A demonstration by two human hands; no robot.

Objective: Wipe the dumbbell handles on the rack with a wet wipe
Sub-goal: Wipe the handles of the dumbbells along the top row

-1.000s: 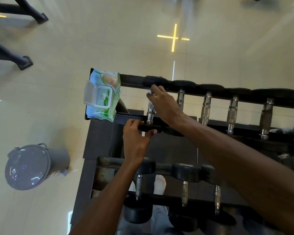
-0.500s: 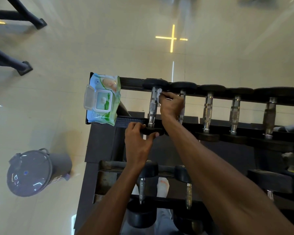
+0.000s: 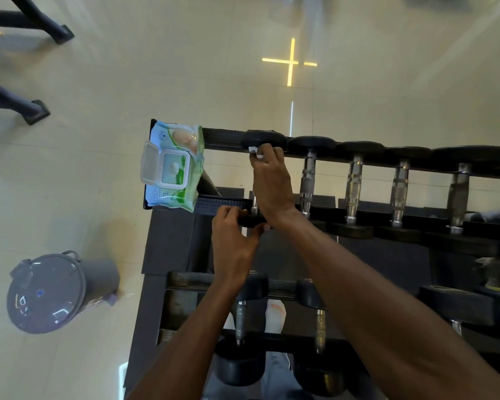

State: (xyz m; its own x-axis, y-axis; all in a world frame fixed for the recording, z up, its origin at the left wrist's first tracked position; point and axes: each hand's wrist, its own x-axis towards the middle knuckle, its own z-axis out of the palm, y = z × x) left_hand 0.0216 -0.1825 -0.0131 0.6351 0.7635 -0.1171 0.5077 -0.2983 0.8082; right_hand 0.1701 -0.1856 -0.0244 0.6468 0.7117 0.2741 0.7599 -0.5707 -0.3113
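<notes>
The wet wipes pack [image 3: 173,166], green and white with its clear flip lid standing open, lies on the left end of the dumbbell rack [image 3: 168,243]'s top tier. Its print is too small to read, apart from what looks like "72" near the pack's near edge.

To the right of the pack, a row of black-headed dumbbells with chrome handles [image 3: 354,189] fills the top tier, and more dumbbells sit on the lower tier [image 3: 240,327] nearer the person. A grey lidded bin [image 3: 49,293] stands on the cream tiled floor left of the rack, and dark machine legs [image 3: 35,111] show at the far left. A white sock [image 3: 276,316] shows through the rack below.

The first dumbbell [image 3: 264,140] right of the pack is the one being worked on. The right hand [image 3: 272,180] lies along its handle, covering most of it, fingers curled over a white wet wipe [image 3: 256,153] pressed against the far end of the handle beside the far head. The left hand [image 3: 233,241] grips the dumbbell's near head, fingers over it and thumb beneath.
</notes>
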